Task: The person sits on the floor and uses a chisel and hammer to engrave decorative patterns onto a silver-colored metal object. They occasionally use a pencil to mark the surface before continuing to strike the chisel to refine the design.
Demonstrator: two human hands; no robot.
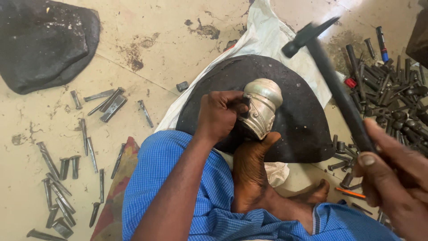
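I see the left hand (218,114) with fingers (234,107) curled shut against the left side of the embossed silver vessel (263,107), which lies tilted on the black dome block (298,116) with a bare foot (252,169) touching its lower end. Right hand (394,178) is closed tight round the hammer (332,80) handle, head raised up and to the right of the vessel, well apart from it. Steel punches (67,178) lie scattered on the floor (178,40) at left, and a bigger tool pile (392,98) at right.

A stained, pale beige tiled floor (169,40) lies strewn with dark steel punches (58,192), beside a black rounded pad (40,44).
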